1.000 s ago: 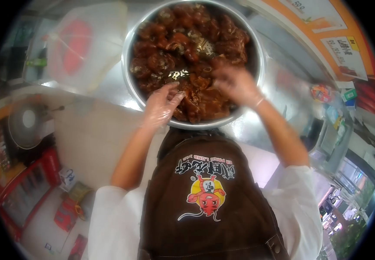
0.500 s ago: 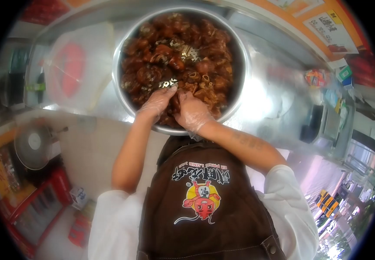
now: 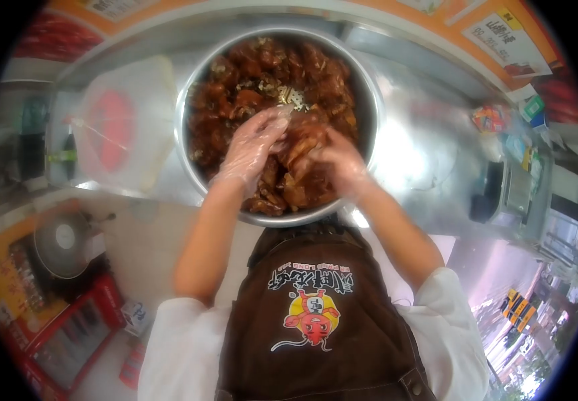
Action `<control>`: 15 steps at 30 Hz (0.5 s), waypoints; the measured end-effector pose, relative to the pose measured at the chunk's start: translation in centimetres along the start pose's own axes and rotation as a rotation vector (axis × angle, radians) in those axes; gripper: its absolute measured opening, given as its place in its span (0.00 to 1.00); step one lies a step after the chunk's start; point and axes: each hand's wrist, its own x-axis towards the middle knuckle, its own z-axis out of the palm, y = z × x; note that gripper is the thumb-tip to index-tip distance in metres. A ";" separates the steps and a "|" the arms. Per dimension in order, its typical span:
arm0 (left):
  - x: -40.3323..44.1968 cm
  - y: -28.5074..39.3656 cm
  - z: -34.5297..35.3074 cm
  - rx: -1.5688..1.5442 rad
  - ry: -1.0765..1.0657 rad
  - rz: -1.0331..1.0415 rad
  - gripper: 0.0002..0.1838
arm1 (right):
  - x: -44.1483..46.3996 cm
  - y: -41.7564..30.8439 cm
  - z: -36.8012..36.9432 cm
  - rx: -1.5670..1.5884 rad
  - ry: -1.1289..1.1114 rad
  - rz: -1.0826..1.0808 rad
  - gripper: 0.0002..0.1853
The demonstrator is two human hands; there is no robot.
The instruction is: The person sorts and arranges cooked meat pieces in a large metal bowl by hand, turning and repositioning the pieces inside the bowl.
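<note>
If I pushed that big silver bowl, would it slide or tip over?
The big silver bowl is probably heavy, because lots of brown pieces lie inside. It likely wouldn't tip easily, since it looks wide. A hard push might slide it, as the counter looks shiny and smooth.

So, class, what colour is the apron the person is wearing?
The apron is dark brown, showing best in the head view.

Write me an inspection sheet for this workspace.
Surface: metal counter, shiny, with bright reflections.
Job's things: metal bowl holding glossy brown food pieces.
Clutter: colourful packets right of the bowl; pale sheet with a red patch left of it.
Grip: left hand, clear-gloved, and right hand at the bowl; firmness cannot be told.
Cables: nothing seen.
Surroundings: price sign upper right; red-framed cabinet lower left.
</note>
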 end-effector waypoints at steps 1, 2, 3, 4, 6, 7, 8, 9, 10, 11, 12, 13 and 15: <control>1.5 -0.5 0.3 -0.045 -0.012 0.063 0.26 | 0.4 -1.4 0.5 0.043 0.080 -0.012 0.41; 3.2 -1.1 0.6 -0.089 -0.024 0.127 0.28 | 1.1 -2.8 0.9 0.085 0.159 -0.024 0.41; 5.0 -1.5 1.0 -0.069 0.010 0.168 0.27 | 3.6 -2.5 -0.2 0.073 0.155 -0.071 0.39; 7.0 -2.2 1.5 -0.059 0.026 0.196 0.27 | 6.3 -2.5 -1.5 0.065 0.069 -0.153 0.37; 9.9 -1.7 2.4 -0.080 0.073 0.110 0.26 | 9.5 -4.3 -1.2 0.094 0.130 -0.139 0.37; 11.3 -1.2 2.8 -0.080 0.075 0.118 0.26 | 11.9 -4.7 -1.5 0.092 0.125 -0.145 0.37; 12.7 -0.7 3.1 -0.177 0.110 0.032 0.25 | 14.8 -4.6 -2.1 0.112 0.134 -0.204 0.37; 14.2 -0.3 3.3 -0.275 0.143 -0.055 0.25 | 17.1 -4.5 -2.5 0.132 0.145 -0.262 0.38; 16.1 -0.8 3.5 -0.274 0.144 -0.050 0.25 | 18.8 -4.8 -2.0 0.132 0.142 -0.266 0.38; 17.9 -1.3 3.6 -0.300 0.197 0.031 0.25 | 20.5 -4.9 -1.4 0.129 0.220 -0.238 0.38; 19.7 -1.8 3.6 -0.325 0.251 0.110 0.24 | 21.7 -5.2 -1.0 0.127 0.299 -0.207 0.39; 21.3 -1.9 3.6 -0.368 0.259 0.124 0.25 | 22.6 -5.4 -1.1 0.059 0.219 -0.196 0.37; 23.4 -2.0 3.3 -0.397 0.284 0.168 0.26 | 24.6 -5.0 -1.1 -0.145 0.260 -0.295 0.34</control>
